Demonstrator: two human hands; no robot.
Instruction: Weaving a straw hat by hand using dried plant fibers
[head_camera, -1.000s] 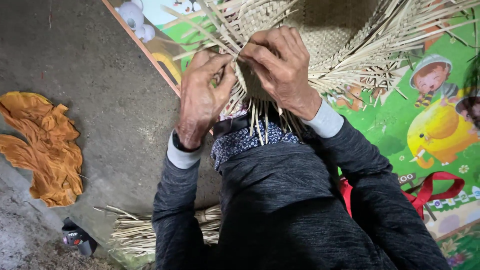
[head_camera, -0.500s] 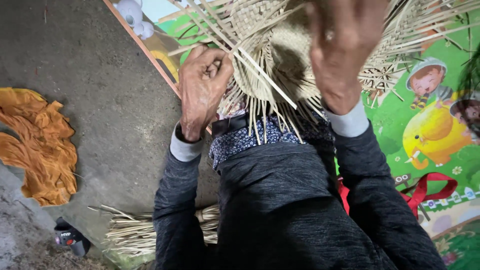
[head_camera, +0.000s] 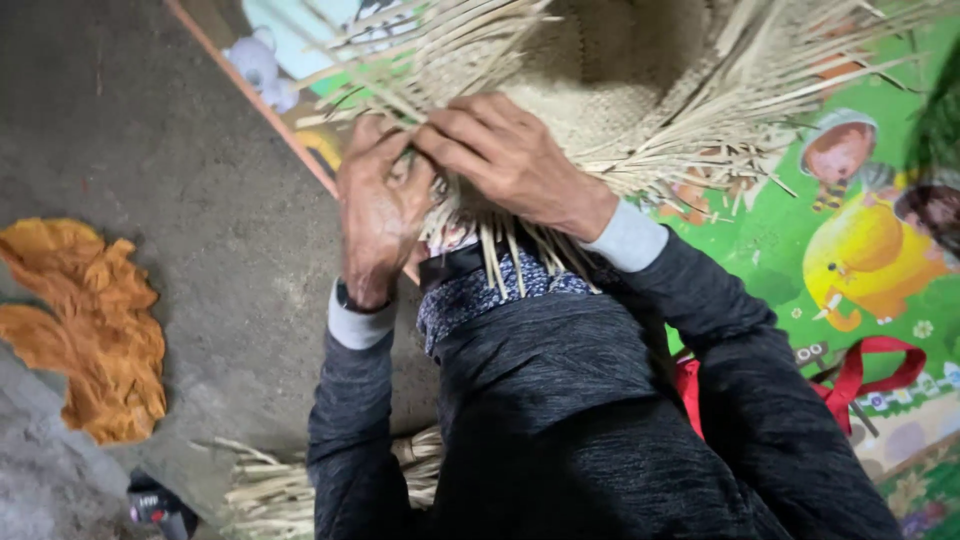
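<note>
Woven straw piece (head_camera: 620, 70): on lap, over play mat (head_camera: 800, 250).
Left hand (head_camera: 380, 215): grip pinching loose strips.
Right hand (head_camera: 505, 160): fingers pressed on weave edge.
Handling: light, springy, brittle; hold near woven rim.

Woven straw mat (head_camera: 620, 60) cut off by the top edge. Left hand (head_camera: 380, 215) fingertips buried among loose strips, right hand (head_camera: 505, 160) partly covering them. Small dark object (head_camera: 155, 508) at the bottom edge, perhaps a lighter, too blurred to tell.
</note>
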